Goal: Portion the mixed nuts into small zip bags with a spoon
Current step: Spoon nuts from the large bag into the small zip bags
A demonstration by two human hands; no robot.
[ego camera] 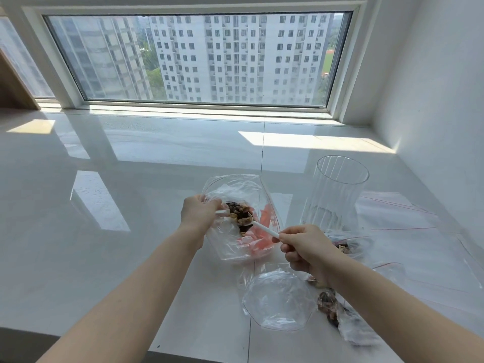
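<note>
A large clear plastic bag (230, 187) with red print stands open at the table's middle and holds a dark pile of mixed nuts (238, 210). My left hand (200, 212) pinches the bag's left rim. My right hand (305, 247) grips the handle of a white spoon (262, 227), whose bowl sits loaded among the nuts inside the bag. An open small zip bag (279, 299) lies empty in front of my right hand. Two filled small bags (348, 247) (332, 307) with nuts lie to the right, partly hidden by my right arm.
A tall ribbed clear glass (337, 192) stands at the right, just behind my right hand. Flat zip bags with red seal lines (408, 218) lie spread at the far right. The glossy white table (104, 231) runs to a window ledge; a wall closes the right side.
</note>
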